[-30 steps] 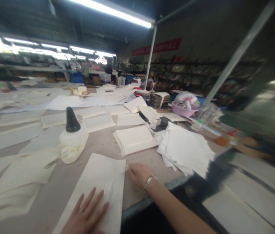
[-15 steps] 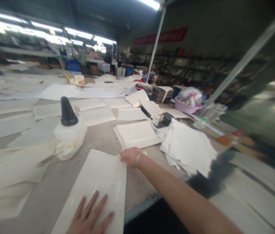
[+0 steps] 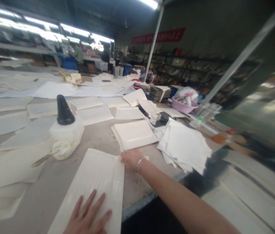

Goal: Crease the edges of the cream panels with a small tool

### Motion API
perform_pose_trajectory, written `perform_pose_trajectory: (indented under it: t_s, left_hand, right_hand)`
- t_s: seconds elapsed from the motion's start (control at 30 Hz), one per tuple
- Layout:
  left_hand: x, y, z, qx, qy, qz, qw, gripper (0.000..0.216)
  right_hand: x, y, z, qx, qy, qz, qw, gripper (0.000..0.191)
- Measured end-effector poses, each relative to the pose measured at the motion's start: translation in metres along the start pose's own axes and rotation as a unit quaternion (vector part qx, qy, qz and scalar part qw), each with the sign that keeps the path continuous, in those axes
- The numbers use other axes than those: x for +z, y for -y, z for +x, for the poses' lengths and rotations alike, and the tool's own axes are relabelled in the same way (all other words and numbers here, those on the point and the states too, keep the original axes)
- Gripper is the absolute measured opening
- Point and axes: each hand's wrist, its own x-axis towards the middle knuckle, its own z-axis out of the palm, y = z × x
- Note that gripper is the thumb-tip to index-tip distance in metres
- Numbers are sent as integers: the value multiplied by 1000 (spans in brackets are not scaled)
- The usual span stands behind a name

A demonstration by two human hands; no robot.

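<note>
A long cream sheet with glossy streaks lies on the table below me. Flat on its lower part rests my left hand, fingers spread. My right hand, with a bracelet at the wrist, is at the sheet's upper right edge, fingers closed. A small pale bit shows at either side of that hand; the fingers hide what it belongs to. Just beyond it lies a stack of cream sheets. To the left stands a cut white plastic container topped by a black cone, with a flat stick at its mouth.
White sheets are piled near the table edge on the right. Many cream pieces cover the table's far and left parts. Farther off are a purple basin, a strapped dark stack and a slanted metal pole.
The view has shifted slightly, so most things appear a little farther left. Both hands keep nearly the same places on the sheet.
</note>
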Motion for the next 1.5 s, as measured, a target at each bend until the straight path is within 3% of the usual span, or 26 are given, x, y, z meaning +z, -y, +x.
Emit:
perform_pose_trajectory:
  t_s: [0.23,0.37,0.5,0.7,0.87,1.3,1.5]
  left_hand:
    - [-12,-1,10,-21,-21,-30,999,44]
    - [-22,0,16,-31,4,-39,999,37]
    - [-24,0,13,-13,-24,-54,998,37]
    - [-25,-15,8,-114,45,-132,984,30]
    - [-27,-13,8,-89,29,-134,987,30]
    - [-36,-4,7,-32,69,-150,986,43]
    - [-37,-5,8,-30,51,-144,988,41]
  right_hand:
    - [6,10,-10,21,-6,10,1000,24]
    - [3,15,-18,16,-8,14,1000,25]
    - [3,22,-30,-4,-3,22,1000,20]
    - [8,37,-50,-14,-8,42,999,16]
    - [11,50,-67,-25,-3,59,998,14]
    - [20,86,-111,-101,-14,94,990,17]
    - [17,82,-107,-107,-15,83,991,14]
